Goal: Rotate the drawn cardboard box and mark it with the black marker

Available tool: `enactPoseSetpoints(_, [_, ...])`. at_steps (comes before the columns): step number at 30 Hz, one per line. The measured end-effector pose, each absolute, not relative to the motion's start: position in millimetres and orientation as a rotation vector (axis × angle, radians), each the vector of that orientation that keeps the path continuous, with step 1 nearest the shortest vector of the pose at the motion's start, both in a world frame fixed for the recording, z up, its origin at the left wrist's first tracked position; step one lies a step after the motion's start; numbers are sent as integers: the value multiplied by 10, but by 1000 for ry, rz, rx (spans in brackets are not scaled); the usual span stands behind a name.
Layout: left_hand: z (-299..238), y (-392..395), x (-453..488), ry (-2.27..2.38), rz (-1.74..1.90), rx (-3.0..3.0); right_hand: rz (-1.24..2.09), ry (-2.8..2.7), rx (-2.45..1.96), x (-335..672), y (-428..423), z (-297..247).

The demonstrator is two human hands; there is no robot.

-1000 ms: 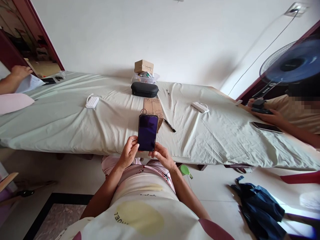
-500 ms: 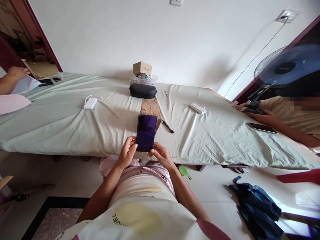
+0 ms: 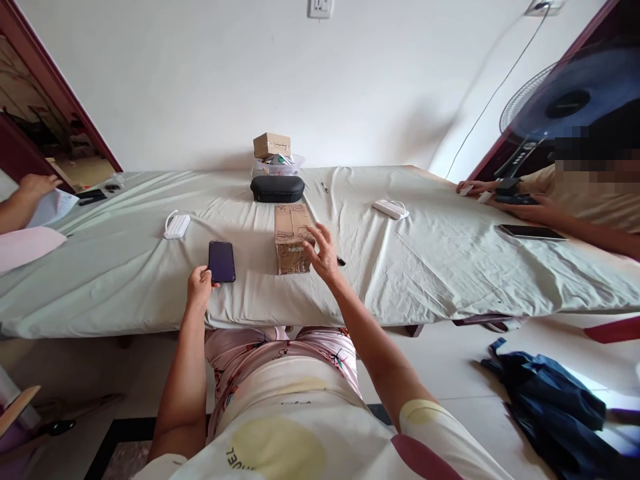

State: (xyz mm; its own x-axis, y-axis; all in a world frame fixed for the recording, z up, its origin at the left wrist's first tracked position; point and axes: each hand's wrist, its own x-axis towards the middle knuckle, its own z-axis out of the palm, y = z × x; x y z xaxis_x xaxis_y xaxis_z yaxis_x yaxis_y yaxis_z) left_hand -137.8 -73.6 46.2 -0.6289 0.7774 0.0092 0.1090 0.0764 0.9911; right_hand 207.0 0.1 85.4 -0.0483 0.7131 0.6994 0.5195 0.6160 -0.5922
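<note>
My left hand (image 3: 200, 285) grips the lower left corner of a dark-screened smartphone (image 3: 221, 261), low over the cloth left of centre. Whether the phone rests on the cloth I cannot tell. Beside a cardboard box (image 3: 293, 240) with black line drawings, my right hand (image 3: 323, 253) is open, fingers apart at the box's right edge. Contact with the box is unclear. A black pen (image 3: 341, 261) lies just right of that hand, mostly hidden behind it.
Behind the box stand a black zip case (image 3: 277, 189) and a plastic tub (image 3: 295, 165) with a small carton (image 3: 272, 145) on top. White corded blocks lie left (image 3: 177, 225) and right (image 3: 391, 209). People's hands show at the far left (image 3: 40, 185) and right (image 3: 525, 208).
The phone has gone from both hands to my left hand alone, moving left and down. My right hand has let go of it and moved up beside the box. The camera view has shifted.
</note>
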Motion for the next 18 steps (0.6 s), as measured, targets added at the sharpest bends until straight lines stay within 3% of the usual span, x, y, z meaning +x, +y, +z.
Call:
enactPoseSetpoints(9, [467,-702,-1648,2139,1261,1123,399,-1630,-937,2052,124,724])
enactPoseSetpoints(18, [729,-851,-1361,2435,1257,1308,675,-1230,-914,2153,402,435])
